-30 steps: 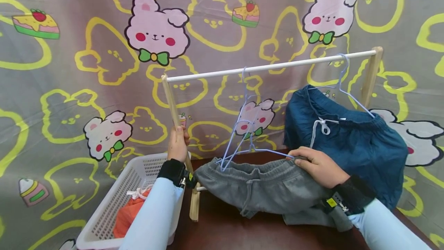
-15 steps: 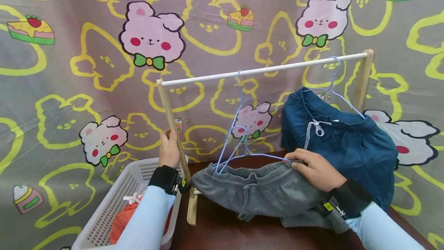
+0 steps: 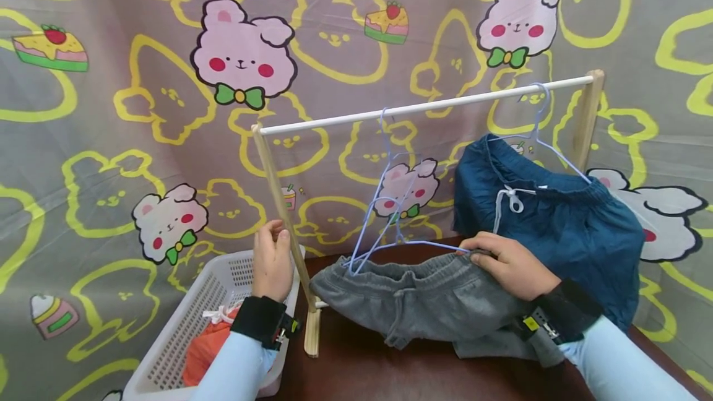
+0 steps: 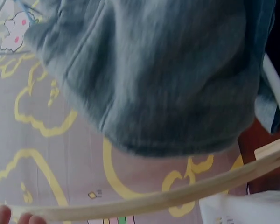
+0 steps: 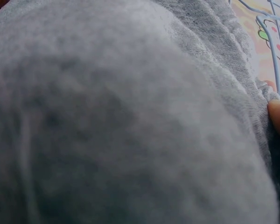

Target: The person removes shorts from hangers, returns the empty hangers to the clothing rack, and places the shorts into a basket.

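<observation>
My right hand (image 3: 507, 265) pinches the waistband of grey drawstring shorts (image 3: 429, 314) at the right end, where a blue hanger (image 3: 429, 242) enters it. That hanger runs inside the waistband, its hook off the rod. A second blue hanger (image 3: 385, 141) hangs from the white rod (image 3: 445, 104) and overlaps it at the shorts' left end. My left hand (image 3: 273, 262) is beside the rack's left wooden post (image 3: 278, 197), fingers loosely bent and gripping nothing. In the left wrist view, fingertips (image 4: 18, 218) show near the post. Grey cloth (image 5: 130, 116) fills most of the right wrist view.
Blue shorts (image 3: 557, 221) with a white drawstring hang on a hanger at the rod's right end. At left, a white basket (image 3: 167, 327) holds an orange garment (image 3: 208, 348). The rack stands on a dark red-brown table (image 3: 401, 373), before a patterned curtain (image 3: 334, 67).
My left hand has let go of the post and moved slightly down beside it. The right hand keeps its pinch on the grey shorts. The head view shifted slightly.
</observation>
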The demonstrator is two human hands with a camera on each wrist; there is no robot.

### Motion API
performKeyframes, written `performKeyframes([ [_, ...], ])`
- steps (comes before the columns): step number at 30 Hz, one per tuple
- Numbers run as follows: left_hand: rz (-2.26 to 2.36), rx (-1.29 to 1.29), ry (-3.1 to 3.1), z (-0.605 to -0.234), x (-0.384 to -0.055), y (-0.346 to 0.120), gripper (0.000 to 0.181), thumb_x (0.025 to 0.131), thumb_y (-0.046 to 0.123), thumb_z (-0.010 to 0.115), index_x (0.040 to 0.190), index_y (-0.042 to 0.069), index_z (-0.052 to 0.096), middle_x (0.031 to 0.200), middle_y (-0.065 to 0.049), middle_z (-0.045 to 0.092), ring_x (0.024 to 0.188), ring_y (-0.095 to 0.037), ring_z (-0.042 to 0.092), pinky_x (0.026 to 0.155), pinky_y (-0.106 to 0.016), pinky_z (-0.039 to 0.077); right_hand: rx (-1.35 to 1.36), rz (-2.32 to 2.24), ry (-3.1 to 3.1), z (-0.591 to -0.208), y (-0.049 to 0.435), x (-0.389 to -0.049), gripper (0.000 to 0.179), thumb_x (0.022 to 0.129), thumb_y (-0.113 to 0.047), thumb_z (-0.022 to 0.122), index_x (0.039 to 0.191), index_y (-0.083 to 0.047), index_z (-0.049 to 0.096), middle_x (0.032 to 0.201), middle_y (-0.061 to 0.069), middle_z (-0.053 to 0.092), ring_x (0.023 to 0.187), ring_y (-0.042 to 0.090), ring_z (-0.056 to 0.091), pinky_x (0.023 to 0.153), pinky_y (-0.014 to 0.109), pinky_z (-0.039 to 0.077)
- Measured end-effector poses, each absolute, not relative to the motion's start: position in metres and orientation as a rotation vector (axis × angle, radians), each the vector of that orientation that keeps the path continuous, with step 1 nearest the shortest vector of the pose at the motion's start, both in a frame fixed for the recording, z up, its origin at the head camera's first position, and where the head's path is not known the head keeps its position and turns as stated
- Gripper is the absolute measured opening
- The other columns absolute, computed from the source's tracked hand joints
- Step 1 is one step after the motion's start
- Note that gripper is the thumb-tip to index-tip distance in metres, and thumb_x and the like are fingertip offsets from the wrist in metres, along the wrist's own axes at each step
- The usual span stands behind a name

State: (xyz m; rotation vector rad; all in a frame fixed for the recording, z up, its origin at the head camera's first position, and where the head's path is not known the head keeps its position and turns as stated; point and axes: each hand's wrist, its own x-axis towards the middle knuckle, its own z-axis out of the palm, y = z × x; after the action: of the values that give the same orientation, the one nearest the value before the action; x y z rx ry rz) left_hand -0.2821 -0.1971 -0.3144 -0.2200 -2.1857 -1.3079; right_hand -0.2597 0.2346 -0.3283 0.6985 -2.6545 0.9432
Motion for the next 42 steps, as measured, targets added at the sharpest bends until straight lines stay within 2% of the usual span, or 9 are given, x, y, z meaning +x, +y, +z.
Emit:
performKeyframes([
  [6, -1.25, -0.34, -2.309, -0.321, -0.274, -0.183, 0.042, 0.111, 0.024, 0.038, 0.141, -0.002, 0.051, 0.138, -0.023, 0.052, 0.129, -0.037, 0.049, 0.107, -0.052, 0.037, 0.683, 0.93, -2.655, -0.327, 0.237, -0.258, 0.022, 0.105, -0.014, 0.055, 0.121, -0.019, 0.069, 0.103, -0.007, 0.063, 0.091, 0.017, 0.056, 0.077, 0.04, 0.049],
  [11, -1.174, -0.436, -2.401, -0.33, -0.267, -0.172, 0.04, 0.111, 0.027, 0.041, 0.134, 0.001, 0.062, 0.13, -0.016, 0.064, 0.125, -0.033, 0.056, 0.106, -0.051, 0.041, 0.684, 0.92, -2.646, -0.329, 0.237, -0.26, 0.022, 0.105, -0.014, 0.055, 0.12, -0.022, 0.07, 0.101, -0.008, 0.062, 0.09, 0.018, 0.057, 0.077, 0.037, 0.049],
  [15, -1.078, -0.488, -2.41, -0.34, -0.265, -0.163, 0.035, 0.109, 0.025, 0.046, 0.127, 0.004, 0.068, 0.123, -0.012, 0.069, 0.118, -0.031, 0.061, 0.101, -0.05, 0.045, 0.706, 0.911, -2.63, -0.329, 0.238, -0.26, 0.022, 0.105, -0.016, 0.055, 0.121, -0.023, 0.07, 0.102, -0.01, 0.063, 0.09, 0.016, 0.057, 0.076, 0.035, 0.049],
  [19, -0.952, -0.502, -2.421, -0.346, -0.264, -0.158, 0.034, 0.108, 0.028, 0.047, 0.125, 0.009, 0.069, 0.121, -0.008, 0.069, 0.115, -0.029, 0.063, 0.098, -0.05, 0.046, 0.696, 0.904, -2.611, -0.33, 0.241, -0.259, 0.023, 0.105, -0.014, 0.056, 0.12, -0.023, 0.07, 0.101, -0.011, 0.063, 0.09, 0.015, 0.057, 0.077, 0.035, 0.05],
  [25, -0.847, -0.494, -2.441, -0.351, -0.262, -0.154, 0.032, 0.107, 0.028, 0.05, 0.122, 0.008, 0.069, 0.117, -0.007, 0.071, 0.111, -0.029, 0.065, 0.097, -0.052, 0.045, 0.681, 0.909, -2.6, -0.33, 0.244, -0.256, 0.023, 0.105, -0.015, 0.055, 0.12, -0.023, 0.07, 0.101, -0.01, 0.063, 0.09, 0.015, 0.057, 0.077, 0.036, 0.05],
  [34, -0.762, -0.53, -2.38, -0.355, -0.259, -0.151, 0.019, 0.106, 0.026, 0.052, 0.1, 0.013, 0.065, 0.089, -0.003, 0.064, 0.091, -0.026, 0.064, 0.08, -0.047, 0.047, 0.655, 0.922, -2.618, -0.328, 0.242, -0.255, 0.024, 0.105, -0.016, 0.054, 0.122, -0.022, 0.07, 0.102, -0.01, 0.063, 0.091, 0.017, 0.057, 0.077, 0.036, 0.049],
  [42, -0.737, -0.569, -2.375, -0.355, -0.258, -0.149, 0.02, 0.107, 0.028, 0.051, 0.096, 0.014, 0.062, 0.082, 0.003, 0.057, 0.081, -0.019, 0.06, 0.074, -0.04, 0.048, 0.647, 0.902, -2.604, -0.323, 0.238, -0.249, 0.026, 0.104, -0.012, 0.054, 0.124, -0.02, 0.07, 0.105, -0.008, 0.064, 0.092, 0.018, 0.057, 0.078, 0.039, 0.049],
])
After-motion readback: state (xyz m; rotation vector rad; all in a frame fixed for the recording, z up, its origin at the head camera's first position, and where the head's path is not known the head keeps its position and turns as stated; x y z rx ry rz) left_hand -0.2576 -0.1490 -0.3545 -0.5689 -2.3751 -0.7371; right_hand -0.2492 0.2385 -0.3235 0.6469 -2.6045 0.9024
